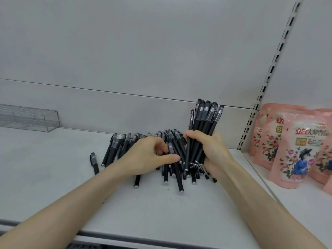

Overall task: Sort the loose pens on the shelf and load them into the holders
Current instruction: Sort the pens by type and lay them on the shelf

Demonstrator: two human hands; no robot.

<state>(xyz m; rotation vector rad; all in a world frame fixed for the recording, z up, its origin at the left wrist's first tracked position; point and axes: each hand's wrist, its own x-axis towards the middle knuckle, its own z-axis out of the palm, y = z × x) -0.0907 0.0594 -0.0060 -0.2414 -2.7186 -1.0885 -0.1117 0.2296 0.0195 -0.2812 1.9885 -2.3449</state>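
A heap of loose black pens [172, 166] lies in the middle of the white shelf [53, 177]. My right hand [210, 150] grips an upright bundle of black pens [206, 119], caps up, just right of the heap. My left hand [149, 155] rests on top of the heap, its fingers curled around one pen while the thumb points right. One black pen [94, 163] lies apart at the heap's left. A clear plastic pen holder [28, 117] stands at the far left against the back wall and looks empty.
Pink flowered packets [294, 144] stand on the adjoining shelf at the right, past a slotted metal upright [269, 72]. The grey back wall rises right behind the heap. The shelf's front edge [125, 234] runs along the bottom.
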